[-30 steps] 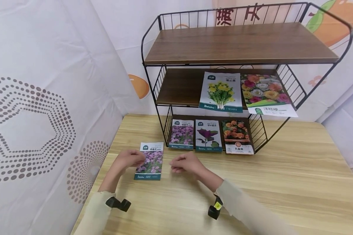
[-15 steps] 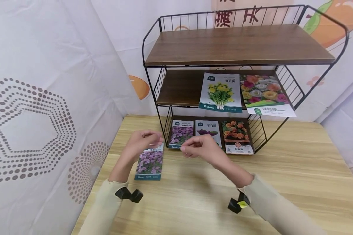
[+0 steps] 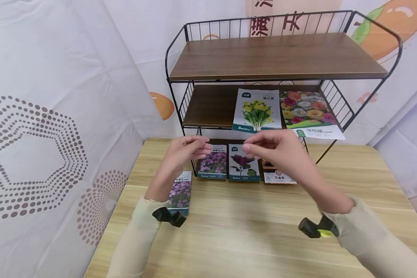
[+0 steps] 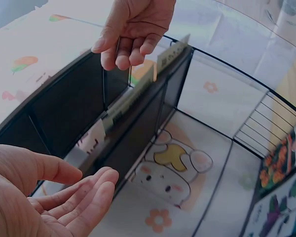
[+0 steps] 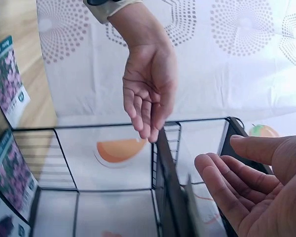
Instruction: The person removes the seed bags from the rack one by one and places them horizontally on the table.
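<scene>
My left hand (image 3: 187, 154) is raised in front of the rack's left side, fingers loosely bent and holding nothing. Below it a purple-flower seed packet (image 3: 180, 191) lies on the table, partly covered by my wrist. My right hand (image 3: 279, 148), also holding nothing, hovers before the middle shelf's front edge. It hides much of the orange-flower packet (image 3: 279, 178) on the bottom shelf. On the middle shelf rest a yellow-flower packet (image 3: 258, 108) and a mixed-colour flower packet (image 3: 307, 108), both jutting past the edge. Thumb and fingers stand apart on the right hand (image 5: 261, 182) in the right wrist view.
The black wire rack (image 3: 172, 92) has three brown shelves, the top one (image 3: 274, 56) bare. Another purple-flower packet (image 3: 213, 162) and a purple-leaf packet (image 3: 244, 162) lean on the bottom shelf. Printed cloth (image 3: 55, 77) hangs behind and left of the wooden table (image 3: 229, 239).
Both hands have risen from beside the packet on the table toward the rack. My right hand has also gone rightward, up to the middle shelf's edge. The packets keep their places.
</scene>
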The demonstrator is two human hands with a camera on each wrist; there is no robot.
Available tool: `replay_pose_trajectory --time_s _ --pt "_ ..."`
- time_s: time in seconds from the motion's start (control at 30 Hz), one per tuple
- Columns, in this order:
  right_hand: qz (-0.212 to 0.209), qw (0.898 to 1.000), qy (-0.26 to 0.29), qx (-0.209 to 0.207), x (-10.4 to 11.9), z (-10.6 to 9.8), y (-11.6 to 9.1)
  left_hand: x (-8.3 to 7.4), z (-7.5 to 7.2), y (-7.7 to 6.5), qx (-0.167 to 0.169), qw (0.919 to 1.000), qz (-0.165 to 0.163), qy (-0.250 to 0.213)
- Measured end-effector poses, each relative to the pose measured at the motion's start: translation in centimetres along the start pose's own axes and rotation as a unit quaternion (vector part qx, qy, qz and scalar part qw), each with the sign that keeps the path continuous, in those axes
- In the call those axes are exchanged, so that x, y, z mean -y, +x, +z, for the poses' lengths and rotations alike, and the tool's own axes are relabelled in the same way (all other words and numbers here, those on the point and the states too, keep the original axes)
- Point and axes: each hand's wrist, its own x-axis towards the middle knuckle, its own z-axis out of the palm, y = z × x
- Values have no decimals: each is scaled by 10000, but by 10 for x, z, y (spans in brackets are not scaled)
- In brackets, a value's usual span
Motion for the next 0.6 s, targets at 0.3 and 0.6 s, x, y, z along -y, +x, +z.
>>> replay_pose_trajectory --time_s 0.3,0.6 --pt "101 9954 -677 -668 1 -50 6 -23 13 15 69 9998 169 -93" --pt "462 9921 -1143 -226 -6 -78 14 -37 27 26 276 9996 12 50"
